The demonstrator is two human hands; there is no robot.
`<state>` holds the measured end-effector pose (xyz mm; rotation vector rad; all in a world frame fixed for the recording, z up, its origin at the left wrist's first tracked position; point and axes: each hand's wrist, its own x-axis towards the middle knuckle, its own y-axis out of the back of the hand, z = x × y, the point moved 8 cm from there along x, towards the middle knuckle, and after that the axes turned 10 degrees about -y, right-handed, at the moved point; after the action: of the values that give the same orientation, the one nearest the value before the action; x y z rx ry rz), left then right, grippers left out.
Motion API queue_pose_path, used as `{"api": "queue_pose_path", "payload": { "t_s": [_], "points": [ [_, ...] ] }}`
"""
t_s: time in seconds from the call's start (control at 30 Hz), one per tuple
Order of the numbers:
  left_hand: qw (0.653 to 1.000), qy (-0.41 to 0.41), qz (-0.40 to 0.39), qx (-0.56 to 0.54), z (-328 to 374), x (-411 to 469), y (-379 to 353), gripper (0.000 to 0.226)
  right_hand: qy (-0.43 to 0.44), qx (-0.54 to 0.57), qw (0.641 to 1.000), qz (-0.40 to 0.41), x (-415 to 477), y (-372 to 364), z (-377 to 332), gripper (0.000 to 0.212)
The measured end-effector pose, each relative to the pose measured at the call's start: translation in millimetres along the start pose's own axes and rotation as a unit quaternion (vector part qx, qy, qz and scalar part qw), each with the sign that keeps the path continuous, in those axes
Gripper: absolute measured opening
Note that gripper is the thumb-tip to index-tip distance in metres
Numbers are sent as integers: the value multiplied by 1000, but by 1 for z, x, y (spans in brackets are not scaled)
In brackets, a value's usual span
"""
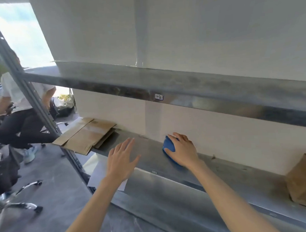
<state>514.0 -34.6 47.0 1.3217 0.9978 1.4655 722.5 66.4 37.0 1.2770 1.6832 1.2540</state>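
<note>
Right hand cupped over blue cloth on the metal shelf, near the wall; left hand spread, hovering, holding nothing; likely risk: a leftward wipe shoves the flattened cardboard, overhanging, off the shelf end.

A long bare stretch of the lower metal shelf lay open between flattened cardboard at its left end and a brown cardboard box at its right. The upper shelf roofed the gap overhead, and the white wall closed it behind. A slanted steel upright barred the left front corner. A blue pad in the right hand filled a small patch mid-shelf.
</note>
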Motion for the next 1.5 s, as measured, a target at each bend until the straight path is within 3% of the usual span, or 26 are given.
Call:
{"api": "queue_pose_path", "payload": {
  "t_s": [0.6,1.13,1.5],
  "points": [
    [999,0,-23,-23,-189,77,-45,69,-31,31,998,-40,120,-107,-138,65],
    [995,25,-91,-27,-391,145,-89,75,-61,25,995,-81,223,-179,-252,64],
    [984,14,-160,-80,-510,174,-120,84,-200,27,978,-60,208,-223,-297,76]
  ]
}}
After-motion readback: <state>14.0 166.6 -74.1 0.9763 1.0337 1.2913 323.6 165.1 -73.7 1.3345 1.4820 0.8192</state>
